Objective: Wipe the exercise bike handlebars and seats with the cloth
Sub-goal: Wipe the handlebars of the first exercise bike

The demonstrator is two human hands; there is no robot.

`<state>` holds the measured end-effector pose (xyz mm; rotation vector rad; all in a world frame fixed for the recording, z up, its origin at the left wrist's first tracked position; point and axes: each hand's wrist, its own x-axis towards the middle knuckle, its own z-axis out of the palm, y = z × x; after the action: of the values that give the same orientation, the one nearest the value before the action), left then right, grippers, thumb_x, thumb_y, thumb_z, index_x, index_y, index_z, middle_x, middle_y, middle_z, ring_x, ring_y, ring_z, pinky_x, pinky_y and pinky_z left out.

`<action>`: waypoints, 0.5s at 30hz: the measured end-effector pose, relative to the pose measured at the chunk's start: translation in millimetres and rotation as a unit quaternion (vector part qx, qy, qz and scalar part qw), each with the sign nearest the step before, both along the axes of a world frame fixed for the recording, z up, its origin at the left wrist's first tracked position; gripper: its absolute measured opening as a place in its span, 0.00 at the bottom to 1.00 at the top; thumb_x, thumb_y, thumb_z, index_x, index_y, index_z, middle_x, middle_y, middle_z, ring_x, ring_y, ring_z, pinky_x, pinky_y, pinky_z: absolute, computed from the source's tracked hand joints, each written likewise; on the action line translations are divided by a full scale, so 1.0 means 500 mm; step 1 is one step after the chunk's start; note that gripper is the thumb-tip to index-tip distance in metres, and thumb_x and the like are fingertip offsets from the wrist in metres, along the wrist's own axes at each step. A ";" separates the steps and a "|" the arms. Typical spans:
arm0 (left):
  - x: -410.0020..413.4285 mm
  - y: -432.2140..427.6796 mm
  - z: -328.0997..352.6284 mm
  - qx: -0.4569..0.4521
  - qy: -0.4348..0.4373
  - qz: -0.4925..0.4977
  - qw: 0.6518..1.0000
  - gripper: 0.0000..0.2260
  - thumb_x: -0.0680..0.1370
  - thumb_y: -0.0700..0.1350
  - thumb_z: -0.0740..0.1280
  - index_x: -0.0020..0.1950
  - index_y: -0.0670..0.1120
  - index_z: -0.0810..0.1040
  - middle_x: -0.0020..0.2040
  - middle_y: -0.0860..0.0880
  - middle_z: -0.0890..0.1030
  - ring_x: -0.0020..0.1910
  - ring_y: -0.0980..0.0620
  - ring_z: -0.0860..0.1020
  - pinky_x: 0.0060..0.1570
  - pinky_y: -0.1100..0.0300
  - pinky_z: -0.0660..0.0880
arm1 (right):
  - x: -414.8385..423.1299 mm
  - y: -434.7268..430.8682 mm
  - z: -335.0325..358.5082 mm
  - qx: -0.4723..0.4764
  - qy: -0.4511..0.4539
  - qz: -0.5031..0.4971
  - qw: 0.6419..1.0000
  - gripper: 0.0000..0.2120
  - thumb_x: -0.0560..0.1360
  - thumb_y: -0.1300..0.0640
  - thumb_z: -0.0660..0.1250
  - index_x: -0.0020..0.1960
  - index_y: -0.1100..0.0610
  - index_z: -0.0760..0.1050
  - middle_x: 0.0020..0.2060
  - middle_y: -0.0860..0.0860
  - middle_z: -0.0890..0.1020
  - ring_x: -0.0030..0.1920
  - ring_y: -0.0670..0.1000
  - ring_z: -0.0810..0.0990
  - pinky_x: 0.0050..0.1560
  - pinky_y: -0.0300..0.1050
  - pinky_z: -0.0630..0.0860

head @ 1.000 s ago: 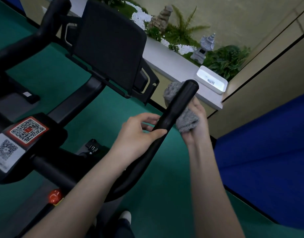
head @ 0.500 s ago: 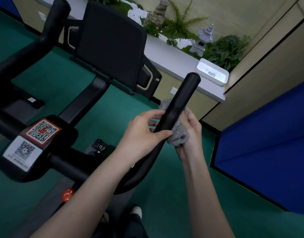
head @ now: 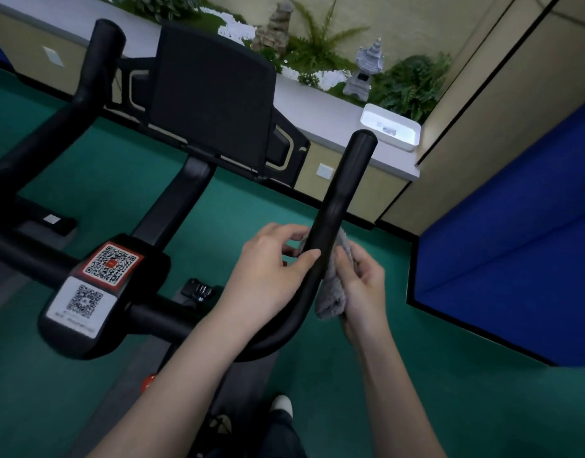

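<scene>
The person's left hand (head: 271, 269) grips the right handlebar (head: 339, 200) of a black exercise bike just above its bend, thumb laid across the near face of the bar and fingers curled behind it. The right hand (head: 365, 289) holds a grey cloth (head: 332, 294), fingers curled round it, and presses it against the right side of the same bar, level with the left hand; a fold of the cloth hangs below the fingers. The bar's rounded end rises clear above both hands. On the centre block of the bars sit two labels: a QR code sticker with a red border (head: 110, 264) and a small red square at its middle, and just below it a white QR code sticker (head: 82, 300) with a line of print underneath that is too small to read. The back of the black console (head: 212, 104) shows no readable brand. The left handlebar (head: 98, 74) stands at the far left. Behind the bike, a grey ledge (head: 321, 94) carries a white tray (head: 390, 130), beside ferns and a small stone pagoda (head: 367, 69). A blue panel (head: 515, 239) stands on the green floor (head: 449, 391) to the right.
</scene>
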<state>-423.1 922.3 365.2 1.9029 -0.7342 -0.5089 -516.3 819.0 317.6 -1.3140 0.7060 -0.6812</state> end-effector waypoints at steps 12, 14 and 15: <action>0.003 0.038 0.017 0.024 -0.160 -0.075 0.984 0.17 0.78 0.48 0.66 0.66 0.45 0.74 0.61 0.49 0.75 0.61 0.51 0.73 0.61 0.61 0.67 | -0.129 0.042 0.040 -0.179 0.128 -0.107 0.970 0.12 0.79 0.66 0.61 0.52 0.53 0.79 0.47 0.46 0.83 0.47 0.40 0.80 0.50 0.35 0.75; -0.004 0.037 0.024 0.025 -0.183 -0.086 0.979 0.18 0.78 0.48 0.66 0.67 0.44 0.74 0.63 0.49 0.75 0.63 0.51 0.72 0.63 0.62 0.64 | -0.149 0.042 0.041 -0.197 0.150 -0.118 0.962 0.10 0.80 0.65 0.61 0.56 0.58 0.79 0.49 0.49 0.83 0.50 0.43 0.80 0.52 0.39 0.75; -0.009 0.036 0.028 0.024 -0.194 -0.088 0.977 0.17 0.78 0.48 0.66 0.66 0.44 0.74 0.62 0.49 0.75 0.63 0.50 0.72 0.63 0.61 0.65 | -0.159 0.043 0.042 -0.203 0.156 -0.122 0.959 0.10 0.80 0.65 0.61 0.57 0.59 0.79 0.49 0.49 0.83 0.50 0.44 0.80 0.53 0.40 0.75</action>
<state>-427.6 940.1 379.2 2.0171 -1.1617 -0.2647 -595.8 840.4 338.6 -1.7550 1.0346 -0.8583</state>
